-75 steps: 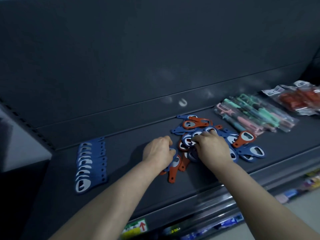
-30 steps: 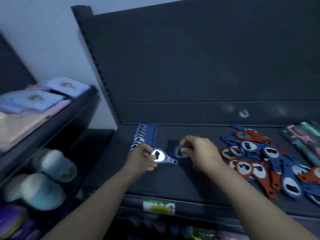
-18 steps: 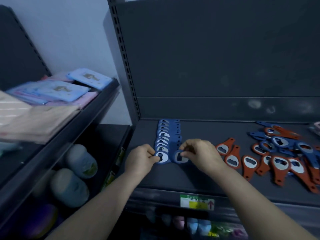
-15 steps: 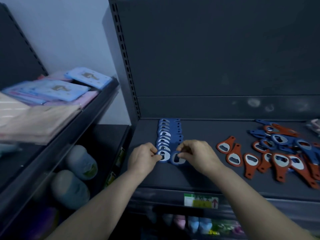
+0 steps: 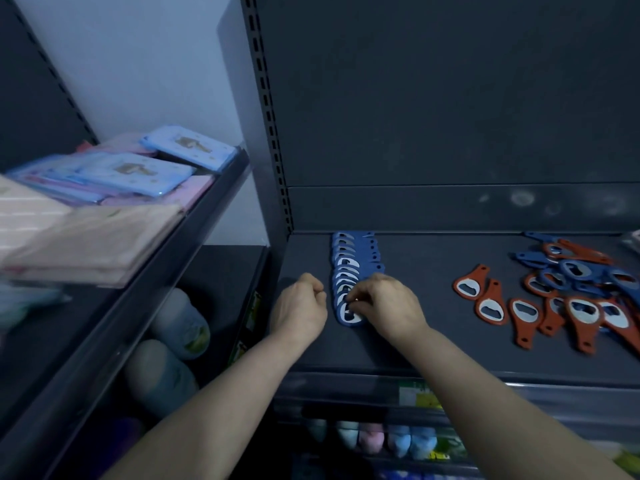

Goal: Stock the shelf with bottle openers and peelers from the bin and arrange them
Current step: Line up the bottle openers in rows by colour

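Pinching the blue row's (image 5: 349, 268) nearest opener (image 5: 348, 315) with my right hand (image 5: 388, 306), handle pointing right; left hand (image 5: 301, 306) curled empty, just left.

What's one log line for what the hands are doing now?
left hand: curled, empty | right hand: pinching front of blue plastic bottle opener row | red and blue opener pile: unsorted

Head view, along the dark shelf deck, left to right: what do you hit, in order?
Left hand, curled → overlapping row of blue bottle openers → right hand, fingers on the row's near end → loose orange bottle openers lying flat → jumbled pile of blue and orange openers.
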A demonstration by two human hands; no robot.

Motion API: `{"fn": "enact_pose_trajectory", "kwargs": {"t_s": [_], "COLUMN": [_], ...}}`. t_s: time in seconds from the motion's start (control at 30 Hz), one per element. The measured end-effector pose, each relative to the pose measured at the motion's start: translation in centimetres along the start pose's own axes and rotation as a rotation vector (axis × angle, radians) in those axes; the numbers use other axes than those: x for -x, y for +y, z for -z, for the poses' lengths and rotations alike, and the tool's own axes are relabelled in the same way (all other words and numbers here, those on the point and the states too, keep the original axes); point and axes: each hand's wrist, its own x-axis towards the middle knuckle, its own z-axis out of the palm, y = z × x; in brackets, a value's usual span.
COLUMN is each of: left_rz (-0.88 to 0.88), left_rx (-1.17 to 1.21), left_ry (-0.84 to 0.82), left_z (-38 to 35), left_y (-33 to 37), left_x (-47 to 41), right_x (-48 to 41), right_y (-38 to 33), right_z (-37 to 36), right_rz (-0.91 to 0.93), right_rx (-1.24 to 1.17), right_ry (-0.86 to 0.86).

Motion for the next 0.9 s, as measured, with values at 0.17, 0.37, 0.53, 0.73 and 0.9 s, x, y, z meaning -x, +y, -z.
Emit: {"fn": "enact_pose_trajectory", "kwargs": {"t_s": [0.17,0.37,0.53,0.73,0.9], "left_rz": [-0.183,-0.331,-0.452,-0.556,-0.626], "left_rx": [-0.227,-0.368,-0.345,-0.339,-0.306], "left_ry": [0.009,-0.002,-0.082,-0.185,-0.217], "left_z": [0.6,-0.3,-3.3,-8.1,-12.2], "left_y": [0.6,4.2,9.5,17.0,23.4], "left_x": [-0.1,-1.0,-1.1,-0.8,-0.2], "right_x": [0.7,1.8,3.7,6.6,8.0], "right_y": [0.8,3.6,8.1,15.1,21.3], "right_z": [0.3,3.2,6.0,10.1,13.9], "right_rz": [0.052,0.047,-0.08,-0.265,-0.466], "right_rx": [0.098,0.231,0.267,0.304,0.38], "right_ry": [0.095,0.144,0.124,0.178,0.27]}}
